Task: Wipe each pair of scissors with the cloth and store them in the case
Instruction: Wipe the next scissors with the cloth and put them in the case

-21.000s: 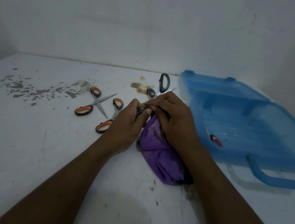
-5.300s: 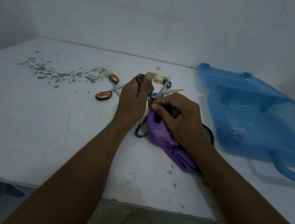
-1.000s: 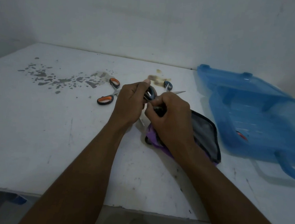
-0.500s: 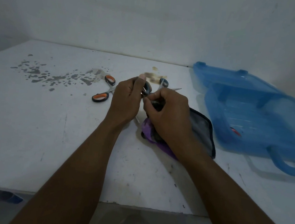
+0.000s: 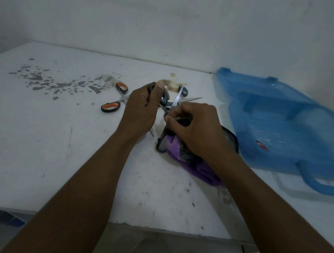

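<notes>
My left hand (image 5: 141, 112) grips the dark blue-grey handles of a pair of scissors (image 5: 163, 100), thumb up over one loop. My right hand (image 5: 196, 128) pinches the purple cloth (image 5: 198, 168) around a blade of that pair. The cloth hangs from my right hand onto a dark mesh pouch (image 5: 229, 139) on the white table. Another blue-handled pair (image 5: 181, 96) lies open just behind my hands. An orange-handled pair (image 5: 115, 100) lies open to the left. The open blue plastic case (image 5: 282, 123) sits at the right, with a red-handled item (image 5: 261, 145) inside.
The white table (image 5: 40, 146) has grey stains at the back left and a brown stain behind the scissors. Its front edge runs across the lower part of the view. A white wall stands close behind. The case's handle (image 5: 317, 182) sticks out toward me.
My hands have stayed in the same spot. My left thumb has lifted higher over the scissor handle, and my right hand has shifted slightly along the blade with the cloth.
</notes>
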